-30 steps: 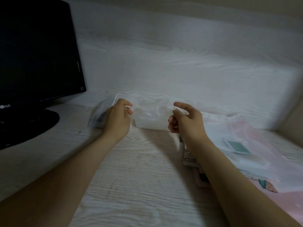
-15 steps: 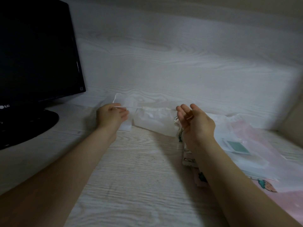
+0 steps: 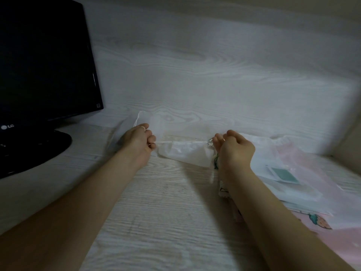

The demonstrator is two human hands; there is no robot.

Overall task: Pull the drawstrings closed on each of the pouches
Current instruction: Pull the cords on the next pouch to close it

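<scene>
Left hand: I am watching the left hand gripping a white drawstring, fingers curled into a fist round it; a loop of the cord is sticking up above the knuckles.
Right hand: the right hand is pinching the cord ends at the pouch's right edge, fingers curled, palm turned partly up.
Pouch: the white pouch is hanging between the two hands at the back of the counter, its lower edge touching or just above the surface; I cannot tell which.
Cord: it is running taut and nearly level from the left fist to the pouch's gathered top edge.
Mouth of pouch: it is looking bunched along the top; I cannot tell whether it is fully drawn.
Pile: a heap of sheer white and pink pouches is lying to the right, one showing a green label.
Under right wrist: a patterned pouch is peeking out.
Monitor: a dark monitor is standing far left on the counter, well apart from the hands.
</scene>
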